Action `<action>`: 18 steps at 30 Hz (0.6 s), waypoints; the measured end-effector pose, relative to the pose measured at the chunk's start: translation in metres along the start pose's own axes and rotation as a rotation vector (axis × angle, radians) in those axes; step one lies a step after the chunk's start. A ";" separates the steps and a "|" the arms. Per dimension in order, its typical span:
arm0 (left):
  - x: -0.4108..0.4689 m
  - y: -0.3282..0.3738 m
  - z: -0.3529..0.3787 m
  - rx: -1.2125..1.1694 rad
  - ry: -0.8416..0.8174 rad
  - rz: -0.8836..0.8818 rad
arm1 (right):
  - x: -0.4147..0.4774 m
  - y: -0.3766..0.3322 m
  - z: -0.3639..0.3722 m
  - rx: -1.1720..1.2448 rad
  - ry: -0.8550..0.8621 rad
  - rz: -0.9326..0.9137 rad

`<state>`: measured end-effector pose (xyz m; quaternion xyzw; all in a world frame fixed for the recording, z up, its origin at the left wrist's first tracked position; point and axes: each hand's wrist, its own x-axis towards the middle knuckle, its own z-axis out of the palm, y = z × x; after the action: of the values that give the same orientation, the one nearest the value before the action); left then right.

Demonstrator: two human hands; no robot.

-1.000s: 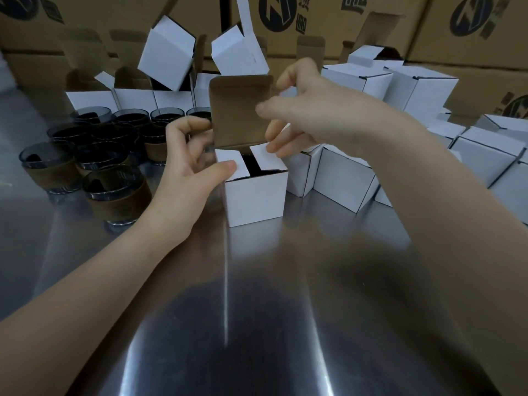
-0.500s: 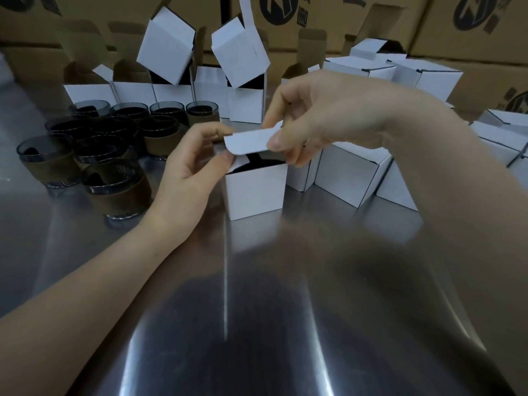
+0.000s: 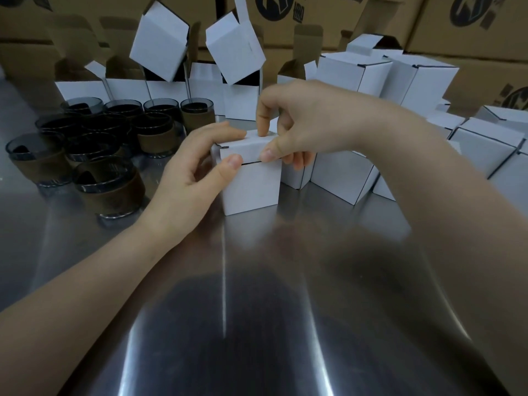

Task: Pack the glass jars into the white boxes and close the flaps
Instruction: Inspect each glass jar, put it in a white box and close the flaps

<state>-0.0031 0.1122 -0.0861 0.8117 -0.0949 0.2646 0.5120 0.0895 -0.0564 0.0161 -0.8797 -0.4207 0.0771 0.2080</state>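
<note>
White box [image 3: 251, 187] with flap [image 3: 245, 144] nearly closed, contents hidden.

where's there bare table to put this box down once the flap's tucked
The widest bare stretch of the steel table lies toward you, in front of the white box. A smaller patch lies near-left, below the glass jars. Crowded: jars at left, open boxes behind them, closed boxes at right.

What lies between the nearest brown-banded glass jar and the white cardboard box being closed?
Head view: the left hand, holding the white cardboard box, lies between it and the brown-banded glass jar.
</note>
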 end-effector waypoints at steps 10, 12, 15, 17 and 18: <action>0.001 -0.003 0.000 -0.010 -0.036 0.006 | 0.004 0.002 0.004 -0.054 0.004 -0.034; 0.002 -0.003 0.000 -0.015 -0.037 -0.004 | 0.004 0.003 0.004 -0.043 0.000 -0.040; 0.002 -0.004 0.000 -0.020 -0.034 -0.024 | 0.005 0.004 0.005 -0.008 -0.024 -0.035; 0.002 -0.003 0.000 -0.017 -0.035 -0.035 | 0.004 0.004 0.005 0.031 -0.052 -0.022; 0.003 -0.002 0.000 -0.017 -0.038 -0.037 | 0.004 0.004 0.004 0.051 -0.065 -0.016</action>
<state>-0.0001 0.1137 -0.0863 0.8137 -0.0918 0.2388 0.5219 0.0937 -0.0541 0.0107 -0.8677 -0.4322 0.1149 0.2171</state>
